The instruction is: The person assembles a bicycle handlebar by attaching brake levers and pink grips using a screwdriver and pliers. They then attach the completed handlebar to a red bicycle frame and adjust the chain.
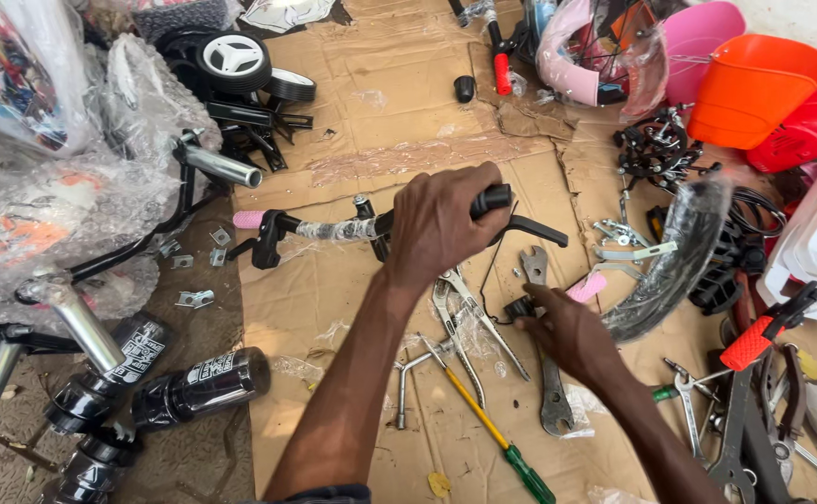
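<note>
- Here the left hand (441,224) wraps the black handlebar (334,229), its grip closed and hiding the bar's middle.
- The right hand (567,331) pinches a small black part (519,306), mostly hidden, beside a wrench (549,373).
- An orange basket (754,89) lies tipped, contents unseen.

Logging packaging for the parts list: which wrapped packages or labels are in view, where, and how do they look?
Labelled tube: lower left, black cylinder lying down, white label patch.
Second labelled tube: beside it, black, white label patch.
Bubble-wrapped frame: left edge, clear wrap over orange and white parts.
Wrapped pink helmet-like shell: top right, clear plastic.
Handlebar: centre, clear film around its bar, left hand on its black grip.
</note>
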